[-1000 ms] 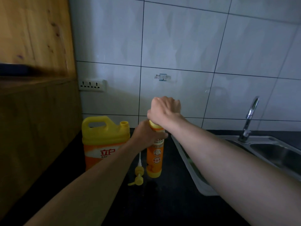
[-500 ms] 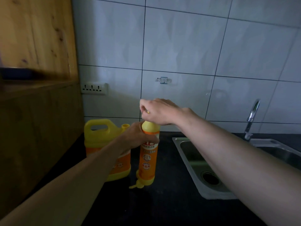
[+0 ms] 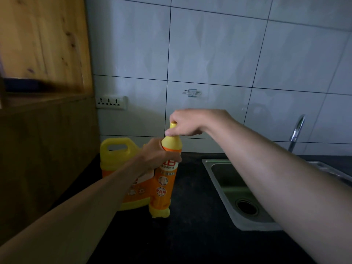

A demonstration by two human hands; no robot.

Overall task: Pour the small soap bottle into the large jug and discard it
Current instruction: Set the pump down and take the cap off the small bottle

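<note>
1. Head view: the left hand [image 3: 156,157] is wrapped round the upper body of the small soap bottle [image 3: 163,180], just under its yellow shoulder. My guess is that's to stop it spinning or tipping. The bottle looks upright with its base on the dark countertop [image 3: 190,235].
2. The right hand [image 3: 187,123] comes in from above, fingers closed on the little yellow cap [image 3: 173,125]. Looks like a grip for twisting it off, so pouring hasn't started.
3. The large jug [image 3: 116,159] sits just behind and left of the bottle, close enough for a short tip-over. Its mouth is hidden behind the left hand, so I can't tell if it's open.
4. The sink [image 3: 228,180] is to the right, clear of all this.
</note>
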